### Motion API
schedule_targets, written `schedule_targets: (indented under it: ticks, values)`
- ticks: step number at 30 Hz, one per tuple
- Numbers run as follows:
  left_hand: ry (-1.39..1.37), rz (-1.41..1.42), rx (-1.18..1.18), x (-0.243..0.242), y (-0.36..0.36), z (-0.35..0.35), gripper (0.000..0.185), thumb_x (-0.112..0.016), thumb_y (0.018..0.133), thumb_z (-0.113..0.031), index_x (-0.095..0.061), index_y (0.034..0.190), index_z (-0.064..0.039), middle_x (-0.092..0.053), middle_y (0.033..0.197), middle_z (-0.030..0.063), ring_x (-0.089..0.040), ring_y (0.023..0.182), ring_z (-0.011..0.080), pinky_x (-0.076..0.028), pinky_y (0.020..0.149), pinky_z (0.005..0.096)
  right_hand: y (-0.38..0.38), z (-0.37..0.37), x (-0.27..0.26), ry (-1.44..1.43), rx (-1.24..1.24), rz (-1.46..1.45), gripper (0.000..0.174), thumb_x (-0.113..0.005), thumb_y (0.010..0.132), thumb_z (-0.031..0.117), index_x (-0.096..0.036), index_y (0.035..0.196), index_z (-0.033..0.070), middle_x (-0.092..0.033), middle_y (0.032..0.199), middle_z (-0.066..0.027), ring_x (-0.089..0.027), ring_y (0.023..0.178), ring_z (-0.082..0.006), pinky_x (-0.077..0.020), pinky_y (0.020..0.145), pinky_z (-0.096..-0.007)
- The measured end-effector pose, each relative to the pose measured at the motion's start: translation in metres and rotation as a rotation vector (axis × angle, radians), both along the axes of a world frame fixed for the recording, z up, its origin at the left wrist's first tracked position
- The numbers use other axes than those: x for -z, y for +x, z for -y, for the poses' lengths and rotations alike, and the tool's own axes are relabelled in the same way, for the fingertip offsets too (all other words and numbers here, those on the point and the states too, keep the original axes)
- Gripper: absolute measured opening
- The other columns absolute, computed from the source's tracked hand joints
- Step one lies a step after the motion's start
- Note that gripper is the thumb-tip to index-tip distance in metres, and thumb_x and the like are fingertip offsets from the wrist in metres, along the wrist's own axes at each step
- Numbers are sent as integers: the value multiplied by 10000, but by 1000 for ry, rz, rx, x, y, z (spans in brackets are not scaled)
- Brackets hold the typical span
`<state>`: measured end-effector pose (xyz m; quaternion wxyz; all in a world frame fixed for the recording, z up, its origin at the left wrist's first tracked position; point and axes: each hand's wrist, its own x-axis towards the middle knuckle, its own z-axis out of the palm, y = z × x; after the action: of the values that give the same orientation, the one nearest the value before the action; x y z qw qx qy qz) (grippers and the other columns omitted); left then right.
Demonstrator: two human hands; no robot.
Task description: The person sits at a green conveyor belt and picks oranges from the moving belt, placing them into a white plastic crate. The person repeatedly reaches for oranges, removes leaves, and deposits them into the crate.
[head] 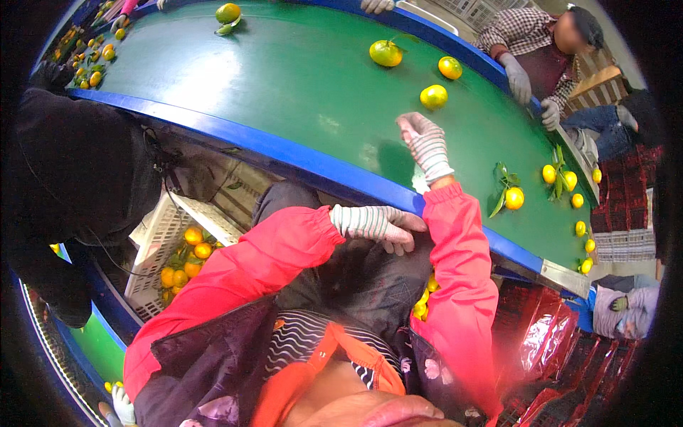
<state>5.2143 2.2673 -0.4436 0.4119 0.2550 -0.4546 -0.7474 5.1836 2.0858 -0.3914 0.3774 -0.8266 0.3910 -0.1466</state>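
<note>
My right hand (424,140), in a white knit glove with thin stripes, is over the green conveyor belt (299,96). Its fingers are bent, and I cannot tell whether anything is inside them. Nearest to it is a yellow-green mandarin (434,97). Two more, one orange-yellow mandarin (450,68) and one greenish mandarin with a leaf (386,53), lie farther off. In a matching glove, my left hand (381,227) hangs beside the blue belt rail (320,163), above my lap. Nothing shows in it, and its fingers are loosely apart.
At my left, a white plastic crate (155,256) holds mandarins beside a person in black (85,176). Across the belt sits a co-worker with gloved hands (517,80). A leafy mandarin (514,198) lies to the right. Red plastic wrapping (539,325) covers the floor area at lower right.
</note>
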Motion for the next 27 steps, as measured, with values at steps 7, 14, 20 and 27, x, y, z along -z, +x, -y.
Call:
schedule_targets:
  ticks: [7,14,20,27]
  values:
    - [-74,127,-5,-15,-9,-7,352,-590,848,-191,-540,1146,-10,-600,939,40,-562,809,120,-488,712,267,-2,-18,-12,-168,-249,-208,233,-560,871,312,-642,977,122,-628,711,-49,-586,623,-152,-469,613,-308]
    - [99,-80,-62,-23,-5,-11,485,-582,875,-176,-434,1296,16,-613,928,43,-577,807,108,-482,709,237,1,-24,-25,-100,-304,-98,233,-579,871,312,-653,956,108,-599,679,-37,-494,545,-110,-440,546,-276]
    - [116,-111,-115,-28,-9,-12,443,-554,889,-183,-459,1266,29,-623,932,63,-596,803,136,-494,720,255,2,-32,-31,-145,-369,-106,147,-572,881,201,-648,929,84,-563,640,10,-466,540,-63,-402,521,-230]
    - [74,-59,-115,-31,-4,-12,422,-577,896,-241,-483,1252,-35,-606,885,65,-561,705,86,-459,611,201,7,-32,-38,-288,-415,-164,189,-568,875,221,-638,981,81,-583,664,-5,-512,578,-88,-439,558,-257]
